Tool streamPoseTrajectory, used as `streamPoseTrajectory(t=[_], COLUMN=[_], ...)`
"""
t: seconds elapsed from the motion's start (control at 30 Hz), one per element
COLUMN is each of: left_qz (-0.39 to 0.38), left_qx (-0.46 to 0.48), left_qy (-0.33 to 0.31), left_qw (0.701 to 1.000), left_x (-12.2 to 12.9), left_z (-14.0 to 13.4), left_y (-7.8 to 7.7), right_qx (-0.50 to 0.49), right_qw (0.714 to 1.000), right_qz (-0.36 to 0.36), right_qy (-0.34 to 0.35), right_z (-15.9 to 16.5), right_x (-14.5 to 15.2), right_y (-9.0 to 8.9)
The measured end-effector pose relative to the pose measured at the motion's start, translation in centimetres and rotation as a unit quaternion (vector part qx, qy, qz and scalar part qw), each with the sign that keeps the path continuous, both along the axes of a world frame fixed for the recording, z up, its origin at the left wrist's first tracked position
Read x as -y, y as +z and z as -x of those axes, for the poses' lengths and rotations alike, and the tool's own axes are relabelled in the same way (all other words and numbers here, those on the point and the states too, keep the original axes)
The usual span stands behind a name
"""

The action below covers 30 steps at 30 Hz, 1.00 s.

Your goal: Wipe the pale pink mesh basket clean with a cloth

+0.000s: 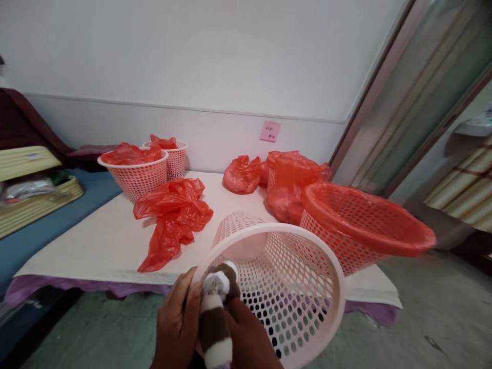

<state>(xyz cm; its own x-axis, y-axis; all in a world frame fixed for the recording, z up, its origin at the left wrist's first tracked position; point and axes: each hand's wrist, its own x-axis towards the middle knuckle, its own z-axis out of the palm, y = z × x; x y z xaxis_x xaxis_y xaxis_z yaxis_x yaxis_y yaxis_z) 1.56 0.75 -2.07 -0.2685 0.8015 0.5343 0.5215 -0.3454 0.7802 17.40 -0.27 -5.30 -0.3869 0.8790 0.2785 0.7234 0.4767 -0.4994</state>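
Observation:
A pale pink perforated plastic basket (338,287) is tilted with its mouth toward me, low in the view. My left hand (175,323) is closed on the left side of its rim, the thumb in front. A fuzzy brown-and-white striped plush piece (215,323) lies at that same side of the mouth, its upper end curled just inside. My right hand (249,335) reaches in at the mouth and is closed against the plush piece; its fingertips are hidden. The plush piece's lower end runs out of view.
To the left lies a crumpled red plastic bag (172,215), near a basket (136,174) holding red plastic. A red-lined basket (361,225) and a full red bag (242,174) sit to the right on the white-covered bed (84,230). A pink note (270,131) is on the wall.

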Motion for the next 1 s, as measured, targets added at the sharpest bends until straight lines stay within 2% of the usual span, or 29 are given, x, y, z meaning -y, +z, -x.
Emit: streamPoseTrajectory(t=[0.1,0.23,0.33,0.47,0.53,0.63,0.7,0.77,0.87,1.0], left_qz=[-0.045,-0.037,-0.031,-0.046,-0.057,-0.062,-0.059,-0.057,-0.056,-0.077], left_qx=[-0.035,-0.036,-0.032,-0.073,-0.086,-0.099,-0.104,-0.101,-0.094,-0.115], left_qy=[0.0,-0.024,-0.017,-0.036,-0.045,-0.047,-0.052,-0.048,-0.032,-0.06], left_qw=[0.998,0.998,0.999,0.996,0.994,0.992,0.992,0.992,0.994,0.989], left_x=[-0.7,-0.8,-0.8,-0.9,-0.8,-0.6,-0.5,-0.4,-0.4,-0.4], left_z=[0.6,0.5,0.4,0.2,0.0,-0.3,-0.3,-0.3,-0.3,-0.8], left_y=[-0.1,-0.2,0.0,0.8,1.2,1.3,1.2,1.1,1.2,1.6], right_qx=[0.149,0.251,0.276,0.284,0.31,0.335,0.332,0.319,0.282,0.214], right_qw=[0.988,0.965,0.959,0.957,0.947,0.929,0.921,0.92,0.936,0.958], right_qz=[-0.05,-0.07,-0.042,0.012,0.02,0.023,0.003,-0.013,0.043,0.128], right_qy=[0.011,-0.025,-0.044,-0.049,-0.081,-0.157,-0.202,-0.226,-0.207,-0.143], right_z=[-2.5,-5.8,-6.8,-7.0,-7.5,-8.9,-9.6,-9.6,-8.4,-6.0], right_x=[-0.7,-1.7,-1.8,-2.2,-3.3,-5.5,-6.7,-7.5,-7.4,-5.9], right_y=[-1.0,-0.1,1.1,1.5,2.1,4.1,5.6,6.4,5.1,1.3])
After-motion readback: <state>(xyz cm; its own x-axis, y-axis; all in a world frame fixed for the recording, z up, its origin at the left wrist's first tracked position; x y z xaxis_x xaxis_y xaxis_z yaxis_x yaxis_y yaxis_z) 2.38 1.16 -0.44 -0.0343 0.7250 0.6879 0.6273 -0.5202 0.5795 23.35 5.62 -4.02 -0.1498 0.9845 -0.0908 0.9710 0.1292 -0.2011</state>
